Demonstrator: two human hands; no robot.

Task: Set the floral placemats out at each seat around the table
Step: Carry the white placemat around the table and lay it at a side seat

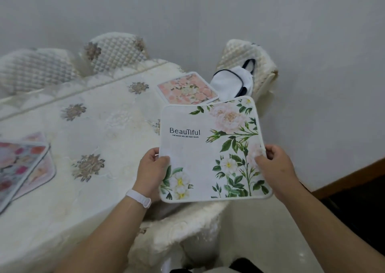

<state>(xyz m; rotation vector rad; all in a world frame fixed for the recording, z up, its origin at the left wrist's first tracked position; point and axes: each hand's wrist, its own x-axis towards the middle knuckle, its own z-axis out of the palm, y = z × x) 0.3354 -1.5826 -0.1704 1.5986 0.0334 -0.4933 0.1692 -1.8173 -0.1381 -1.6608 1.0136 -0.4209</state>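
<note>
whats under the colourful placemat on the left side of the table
A pale pink placemat pokes out beneath the colourful placemat; most of it is covered, so its pattern, and whether more lie below, cannot be seen.

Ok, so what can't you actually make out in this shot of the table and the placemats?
Head view only.
Stacked placemats: cut off by the left edge, count unclear.
Pink placemat: near corner hidden behind the white placemat that the left hand and right hand pinch.
White bag: lower part hidden by that same placemat.
Table: left part out of frame, so seats cannot be counted.
</note>
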